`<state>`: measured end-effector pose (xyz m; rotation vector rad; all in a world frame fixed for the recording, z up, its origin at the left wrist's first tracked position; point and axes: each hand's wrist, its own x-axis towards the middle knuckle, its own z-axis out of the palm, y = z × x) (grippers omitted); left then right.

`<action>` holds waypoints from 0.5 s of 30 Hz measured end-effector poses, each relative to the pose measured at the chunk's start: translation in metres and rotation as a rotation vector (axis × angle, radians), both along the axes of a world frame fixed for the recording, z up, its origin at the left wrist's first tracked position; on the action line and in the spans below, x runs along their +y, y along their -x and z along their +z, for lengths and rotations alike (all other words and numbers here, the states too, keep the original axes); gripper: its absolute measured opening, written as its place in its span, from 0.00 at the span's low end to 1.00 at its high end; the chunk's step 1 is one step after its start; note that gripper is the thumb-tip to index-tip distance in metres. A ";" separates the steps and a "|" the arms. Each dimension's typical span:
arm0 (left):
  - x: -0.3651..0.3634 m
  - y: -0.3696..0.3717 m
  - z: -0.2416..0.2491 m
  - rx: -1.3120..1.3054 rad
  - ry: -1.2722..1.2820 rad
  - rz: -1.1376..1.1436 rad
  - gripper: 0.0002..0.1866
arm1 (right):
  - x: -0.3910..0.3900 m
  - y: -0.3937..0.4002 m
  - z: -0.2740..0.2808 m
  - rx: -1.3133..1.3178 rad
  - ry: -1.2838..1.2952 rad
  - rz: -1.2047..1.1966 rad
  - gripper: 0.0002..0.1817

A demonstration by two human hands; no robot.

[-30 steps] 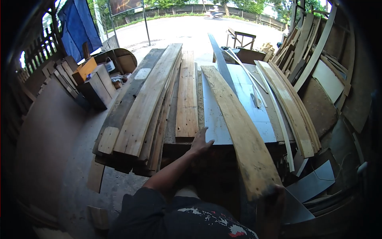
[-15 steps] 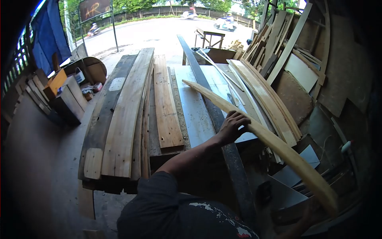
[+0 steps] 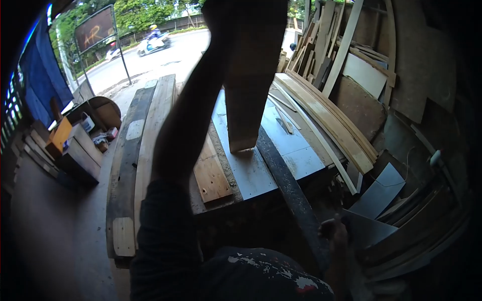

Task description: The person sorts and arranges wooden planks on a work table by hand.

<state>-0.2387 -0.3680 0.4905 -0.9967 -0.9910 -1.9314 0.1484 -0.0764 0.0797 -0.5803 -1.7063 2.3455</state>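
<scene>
My left arm reaches up across the middle, and my left hand [image 3: 217,17], dark against the light, is closed on the left edge of a wooden plank [image 3: 246,100]. This plank stands upright, its top cut off by the frame and its lower end at the white sheet [image 3: 251,176] on the workbench. Low on the right, my right hand [image 3: 334,230] is away from the plank, fingers loosely bent and apart with nothing visible in them. Beside it runs a long dark bar [image 3: 288,183], sloping across the bench.
Long boards [image 3: 146,145] lie at the left, with a shorter plank [image 3: 213,175] beside the sheet. Curved planks [image 3: 334,123] and thin strips [image 3: 286,120] lie to the right. Scrap wood [image 3: 326,45] leans behind. Motorbikes [image 3: 153,42] pass on the road.
The plank has swung from a slanting position at the right to upright in the middle. My left hand has risen with it; my right hand has come away from its lower end.
</scene>
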 end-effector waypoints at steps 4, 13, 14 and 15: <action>-0.076 -0.003 0.040 -0.204 0.007 -0.005 0.15 | -0.020 0.045 0.021 -0.061 -0.344 0.059 0.20; -0.173 0.052 0.040 -0.326 0.215 -0.362 0.15 | -0.030 0.123 0.045 0.398 -0.836 0.073 0.24; -0.178 0.062 0.033 -0.336 0.258 -0.487 0.15 | -0.022 0.120 0.041 0.358 -0.631 0.217 0.24; -0.189 0.081 0.026 -0.338 0.340 -0.690 0.15 | -0.014 0.109 0.036 0.248 -0.711 0.157 0.20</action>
